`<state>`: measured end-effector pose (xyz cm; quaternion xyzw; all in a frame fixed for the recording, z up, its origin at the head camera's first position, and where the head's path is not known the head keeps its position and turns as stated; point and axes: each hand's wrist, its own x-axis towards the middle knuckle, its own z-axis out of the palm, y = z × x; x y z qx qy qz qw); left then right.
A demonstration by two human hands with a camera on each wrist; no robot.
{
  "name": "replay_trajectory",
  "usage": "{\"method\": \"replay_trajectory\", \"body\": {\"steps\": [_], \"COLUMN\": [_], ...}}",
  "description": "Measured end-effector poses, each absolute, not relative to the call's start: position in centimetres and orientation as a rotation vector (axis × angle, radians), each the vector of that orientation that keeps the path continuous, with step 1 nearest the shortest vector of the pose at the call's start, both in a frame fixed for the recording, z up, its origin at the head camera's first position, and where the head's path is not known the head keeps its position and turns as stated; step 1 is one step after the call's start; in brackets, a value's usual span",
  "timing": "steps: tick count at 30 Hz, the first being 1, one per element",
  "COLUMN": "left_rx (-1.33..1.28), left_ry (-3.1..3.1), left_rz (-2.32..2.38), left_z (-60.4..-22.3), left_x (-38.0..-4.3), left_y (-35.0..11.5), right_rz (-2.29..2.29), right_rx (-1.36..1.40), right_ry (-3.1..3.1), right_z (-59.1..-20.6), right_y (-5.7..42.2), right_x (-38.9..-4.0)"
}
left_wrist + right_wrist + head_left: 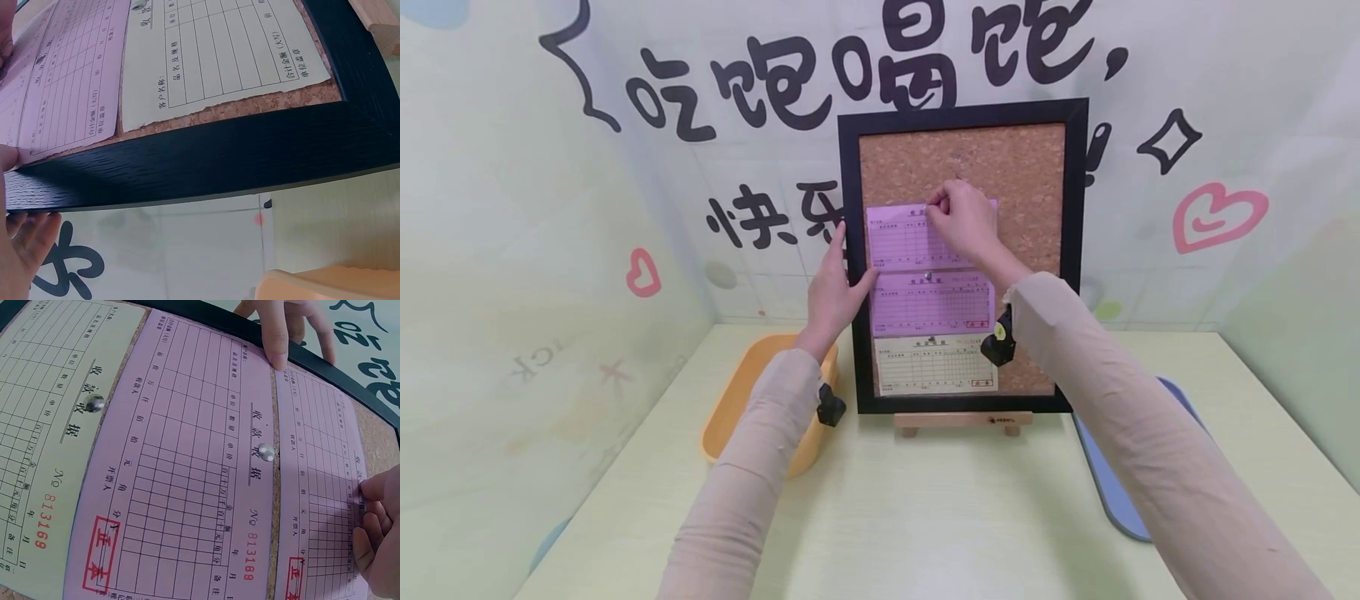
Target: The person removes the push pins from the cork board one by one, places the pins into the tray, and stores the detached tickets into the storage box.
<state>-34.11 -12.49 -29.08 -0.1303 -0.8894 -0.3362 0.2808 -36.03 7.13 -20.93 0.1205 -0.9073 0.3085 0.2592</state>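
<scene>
A black-framed corkboard (962,117) stands upright. My left hand (835,292) grips its left side, thumb at the front by the upper pink slip's lower corner, fingers behind. Three printed receipt slips hang in a column: an upper pink receipt (891,242), a middle pink receipt (928,308) and a cream receipt (936,371). Silver round-headed pushpins hold the middle receipt (266,452) and the cream one (94,403) at their top centres. At the upper receipt's top centre, my right hand (966,221) pinches thumb and forefinger together; what lies between them is hidden by the fingertips.
A small wooden easel (962,419) supports the board on the pale table (925,517). Left of it sits an orange bin (733,400), partly behind my left sleeve. On the right, a blue tray (1112,492) lies partly under my right arm. A printed wall sheet (760,158) stands behind.
</scene>
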Motion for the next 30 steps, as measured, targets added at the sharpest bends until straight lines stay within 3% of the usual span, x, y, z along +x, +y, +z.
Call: {"method": "replay_trajectory", "body": {"steps": [30], "left_rx": [-0.347], "left_ry": [-2.383], "left_rz": [-0.902], "left_z": [-29.04], "left_x": [-33.97], "left_y": [-12.47], "right_rz": [0.868], "right_rx": [0.455], "right_ry": [-2.466], "right_z": [-20.83], "right_y": [7.78], "right_x": [-35.71]}}
